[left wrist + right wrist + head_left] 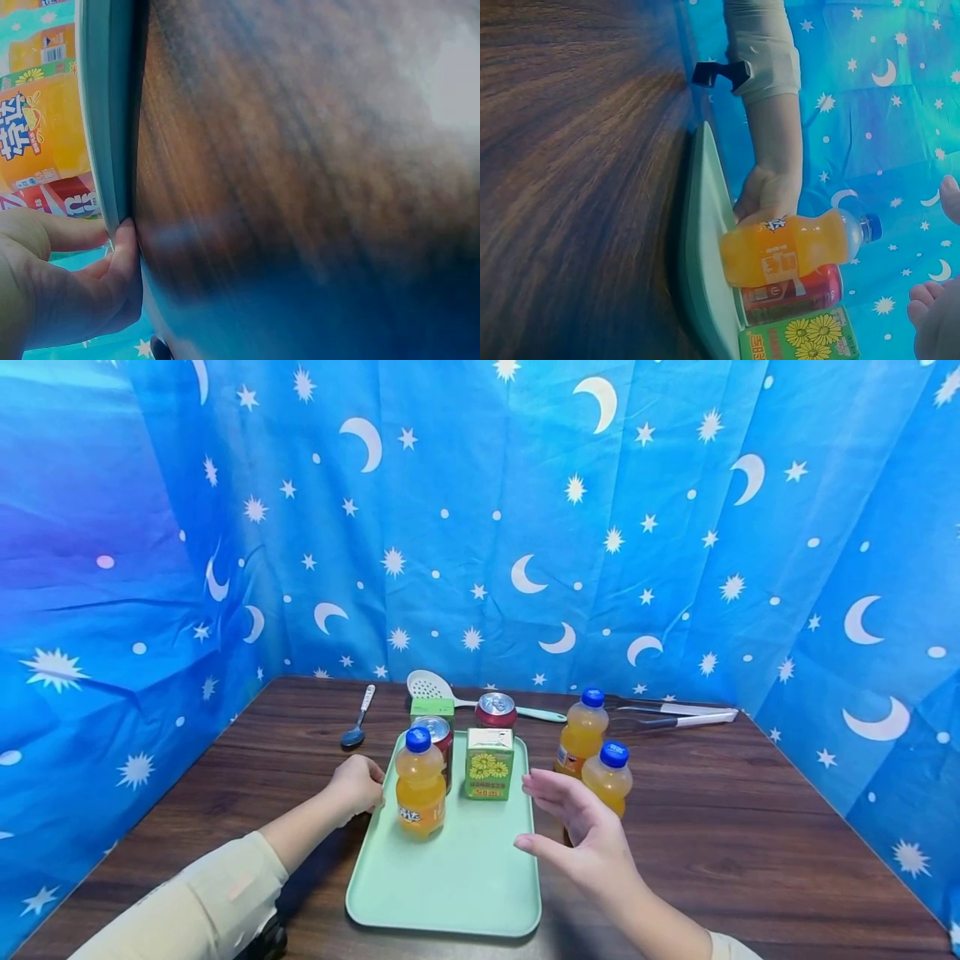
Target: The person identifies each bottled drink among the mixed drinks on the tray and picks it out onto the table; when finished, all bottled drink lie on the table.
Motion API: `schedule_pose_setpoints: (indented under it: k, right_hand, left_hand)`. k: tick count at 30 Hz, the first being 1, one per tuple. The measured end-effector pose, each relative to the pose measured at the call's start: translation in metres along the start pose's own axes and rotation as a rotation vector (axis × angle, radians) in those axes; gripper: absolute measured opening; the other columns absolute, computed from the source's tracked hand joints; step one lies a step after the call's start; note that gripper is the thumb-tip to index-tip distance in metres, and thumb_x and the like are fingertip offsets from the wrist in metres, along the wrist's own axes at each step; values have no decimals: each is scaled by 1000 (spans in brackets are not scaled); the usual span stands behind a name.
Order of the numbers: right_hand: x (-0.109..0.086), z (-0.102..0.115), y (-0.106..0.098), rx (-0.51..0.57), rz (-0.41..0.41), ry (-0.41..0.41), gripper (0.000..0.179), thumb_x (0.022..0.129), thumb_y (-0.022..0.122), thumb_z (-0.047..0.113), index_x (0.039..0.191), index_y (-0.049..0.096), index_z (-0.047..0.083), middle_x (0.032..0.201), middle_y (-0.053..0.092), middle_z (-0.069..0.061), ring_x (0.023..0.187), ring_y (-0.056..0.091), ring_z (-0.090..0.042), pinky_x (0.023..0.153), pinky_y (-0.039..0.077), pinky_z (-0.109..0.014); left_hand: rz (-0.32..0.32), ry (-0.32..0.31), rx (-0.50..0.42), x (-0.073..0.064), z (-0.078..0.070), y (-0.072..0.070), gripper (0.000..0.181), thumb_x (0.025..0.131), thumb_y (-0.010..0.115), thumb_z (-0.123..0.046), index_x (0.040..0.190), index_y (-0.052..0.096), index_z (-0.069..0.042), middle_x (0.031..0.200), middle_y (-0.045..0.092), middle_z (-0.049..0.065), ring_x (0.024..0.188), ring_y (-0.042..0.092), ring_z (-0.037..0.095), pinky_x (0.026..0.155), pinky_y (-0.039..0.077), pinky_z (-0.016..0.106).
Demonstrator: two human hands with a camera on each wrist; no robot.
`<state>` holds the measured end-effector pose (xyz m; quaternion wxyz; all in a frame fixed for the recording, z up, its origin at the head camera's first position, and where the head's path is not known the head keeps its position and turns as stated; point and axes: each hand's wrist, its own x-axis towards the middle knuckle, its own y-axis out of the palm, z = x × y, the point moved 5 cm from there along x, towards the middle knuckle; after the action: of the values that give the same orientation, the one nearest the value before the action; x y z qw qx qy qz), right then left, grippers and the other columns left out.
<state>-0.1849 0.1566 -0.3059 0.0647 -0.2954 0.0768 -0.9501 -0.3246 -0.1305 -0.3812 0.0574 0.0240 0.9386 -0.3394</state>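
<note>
Pale-green rectangular plastic tray [457, 889], on the dark wooden table's [750, 860] near middle, is pinched at its left side by the left hand [356, 787]; nothing seems held by the spread right hand [588, 839]. Level handling is advised, lest the blue-capped, orange-filled plastic bottle [420, 793] be toppled.

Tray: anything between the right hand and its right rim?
Nothing visible. In the head view, the right hand is open beside the right rim of the tray. The nearer loose bottle stands behind the hand, the farther loose bottle beyond that; neither looks in the way.
</note>
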Motion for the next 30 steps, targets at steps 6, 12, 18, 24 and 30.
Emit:
schedule_pose_setpoints:
  k: [6, 12, 18, 24, 30]
  right_hand:
    - [2, -2, 4, 9, 22, -29, 56, 72, 78, 0, 122, 53, -1, 120, 60, -9, 113, 56, -25, 94, 44, -31]
    - [4, -6, 9, -8, 10, 16, 54, 73, 79, 5, 121, 55, 3, 118, 61, -4, 112, 57, -25, 94, 45, -33]
    - [6, -8, 15, -6, 15, 35, 52, 75, 78, 8, 122, 55, 5, 119, 61, -3, 111, 57, -19, 94, 44, -33]
    - [7, -10, 21, 34, 30, 54, 52, 75, 78, 8, 122, 55, 3, 120, 60, -4, 113, 55, -24, 96, 43, -32]
    - [10, -11, 25, 60, 40, 53, 53, 75, 78, 8, 122, 55, 5, 121, 59, -4, 116, 54, -24, 97, 42, -34]
  left_hand:
    - [-4, 0, -3, 0, 1, -1, 22, 71, 63, 16, 92, 60, 10, 88, 57, 18, 68, 59, 23, 55, 55, 32]
    - [-7, -1, -1, 0, 2, 1, 21, 71, 63, 16, 90, 62, 9, 87, 57, 17, 65, 59, 22, 54, 55, 32]
    - [-10, 1, 5, 0, 1, 0, 22, 70, 63, 16, 91, 61, 9, 88, 58, 17, 65, 59, 22, 54, 55, 32]
    - [-10, 11, 0, 0, 2, 0, 19, 71, 63, 16, 88, 62, 8, 86, 58, 16, 65, 59, 22, 54, 55, 32]
    - [-16, 9, 2, 0, 1, 1, 19, 70, 62, 16, 88, 62, 8, 85, 58, 16, 63, 58, 22, 53, 54, 31]
